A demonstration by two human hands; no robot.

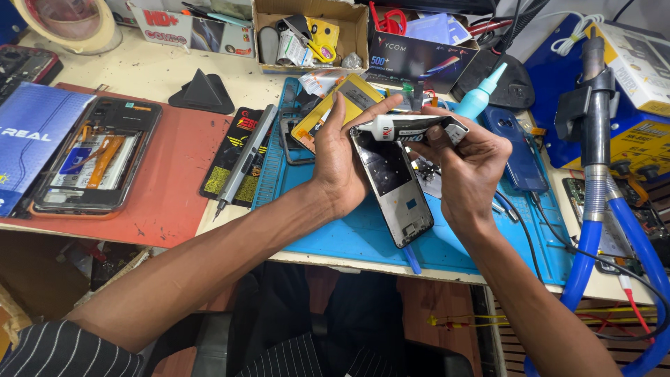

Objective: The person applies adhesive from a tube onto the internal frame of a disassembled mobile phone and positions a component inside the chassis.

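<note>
Two hands meet above a blue work mat [349, 237]. Behind it, an open cardboard box [310, 31] holds yellow-handled scissors [322, 50] and small tool clutter. Left hand [338, 157], fingers closed, grips a stripped phone frame [392, 185] over the mat. Right hand [464, 164] pinches a black-and-white glue tube [412, 128], nozzle at the frame's top edge.

phone frame [393, 188] over mat [335, 230] | screwdriver [244, 159] left | box [310, 31] behind
</note>
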